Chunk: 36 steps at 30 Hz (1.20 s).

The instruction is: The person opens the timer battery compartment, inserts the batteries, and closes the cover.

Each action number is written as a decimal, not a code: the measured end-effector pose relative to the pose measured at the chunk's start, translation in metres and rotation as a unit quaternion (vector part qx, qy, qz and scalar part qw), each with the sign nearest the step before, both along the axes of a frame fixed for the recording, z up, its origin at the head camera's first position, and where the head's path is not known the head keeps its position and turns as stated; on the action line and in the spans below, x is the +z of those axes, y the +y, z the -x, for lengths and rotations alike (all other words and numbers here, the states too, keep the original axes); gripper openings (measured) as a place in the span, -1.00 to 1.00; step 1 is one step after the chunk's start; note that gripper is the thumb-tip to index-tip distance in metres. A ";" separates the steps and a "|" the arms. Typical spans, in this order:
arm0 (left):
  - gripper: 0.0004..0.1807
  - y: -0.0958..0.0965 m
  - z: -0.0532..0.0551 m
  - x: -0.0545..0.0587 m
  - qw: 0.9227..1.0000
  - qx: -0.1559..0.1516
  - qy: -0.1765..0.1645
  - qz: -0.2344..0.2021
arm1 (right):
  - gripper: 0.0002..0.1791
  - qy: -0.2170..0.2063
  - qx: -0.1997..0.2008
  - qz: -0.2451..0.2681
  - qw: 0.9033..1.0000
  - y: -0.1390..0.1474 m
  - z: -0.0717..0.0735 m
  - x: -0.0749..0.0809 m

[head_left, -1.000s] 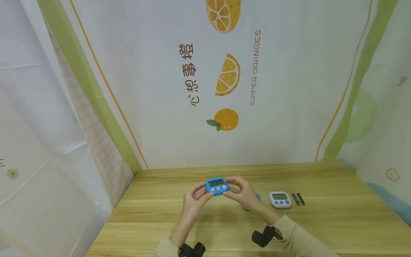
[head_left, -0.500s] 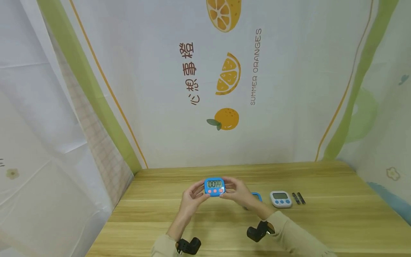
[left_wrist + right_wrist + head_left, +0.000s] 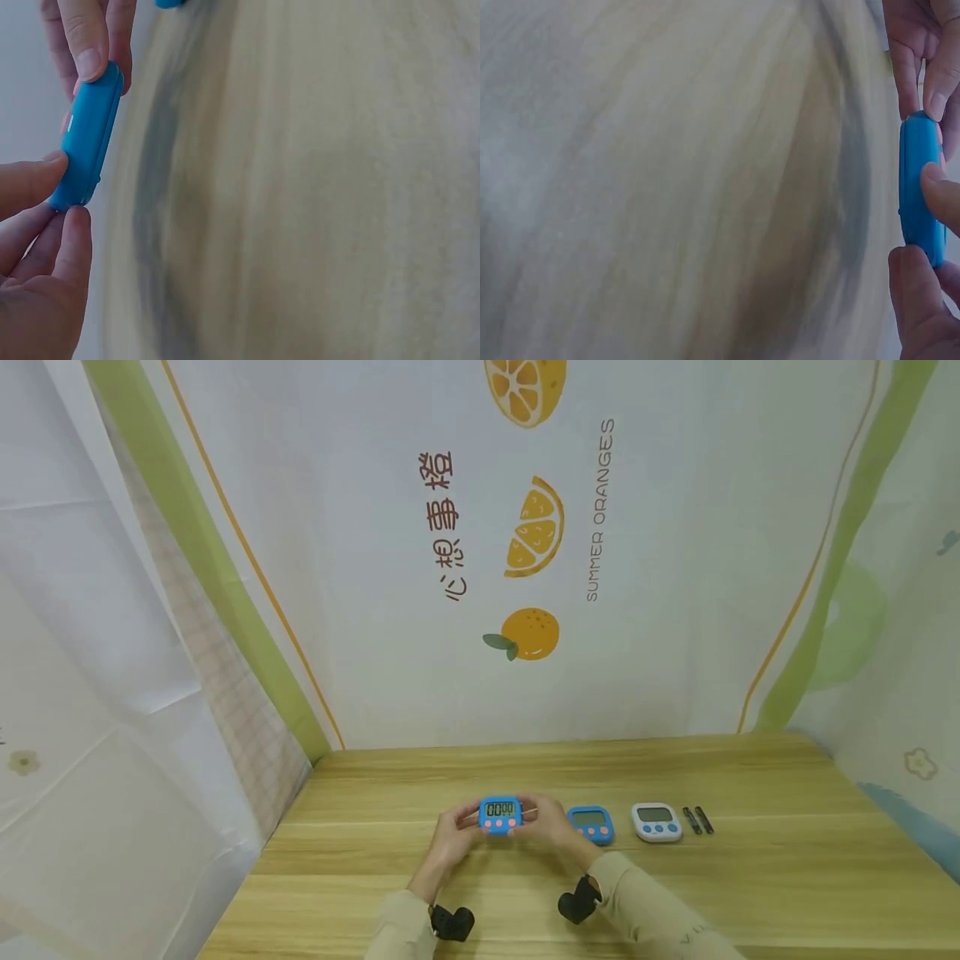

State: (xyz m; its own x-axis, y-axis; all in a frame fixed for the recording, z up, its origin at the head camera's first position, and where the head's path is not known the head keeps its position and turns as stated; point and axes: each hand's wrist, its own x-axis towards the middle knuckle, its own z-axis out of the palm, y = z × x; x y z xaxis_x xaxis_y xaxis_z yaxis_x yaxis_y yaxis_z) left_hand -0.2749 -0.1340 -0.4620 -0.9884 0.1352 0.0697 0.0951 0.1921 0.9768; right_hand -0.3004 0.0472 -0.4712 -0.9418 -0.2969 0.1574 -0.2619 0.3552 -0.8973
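Note:
A blue digital timer (image 3: 500, 815) with pink buttons is held between both hands, its lit display reading zeros toward the head camera. My left hand (image 3: 452, 833) pinches its left end, thumb at the lower edge and fingers behind. At the other end my right hand (image 3: 550, 823) pinches it the same way. Both wrist views show the timer edge-on, the blue case (image 3: 88, 139) in the left one and the blue case (image 3: 921, 187) in the right one, gripped at both ends above the table. A second blue timer (image 3: 591, 825) lies just right of my right hand, its left corner partly covered.
To the right, a white timer (image 3: 657, 822) with blue buttons lies on the wooden table (image 3: 360, 852). Beside it are two small dark batteries (image 3: 697, 821). A fabric sheet (image 3: 390, 693) printed with oranges hangs behind the table's back edge.
Both hands have lowered the blue timer toward the table and turned its display to face the head camera more squarely. The second blue timer is now less covered by my right hand.

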 end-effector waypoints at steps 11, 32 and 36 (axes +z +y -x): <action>-0.51 0.006 0.005 -0.016 1.000 0.013 -0.014 0.025 | -0.37 -0.008 -0.023 -0.081 0.996 -0.004 0.004 -0.010; -0.42 0.006 0.005 -0.023 0.999 0.017 -0.030 0.022 | -0.38 -0.008 -0.015 -0.080 0.997 -0.004 0.003 -0.013; -0.40 0.007 -0.001 -0.016 0.999 0.023 -0.022 0.014 | -0.34 -0.024 -0.010 -0.074 0.997 -0.003 0.002 -0.012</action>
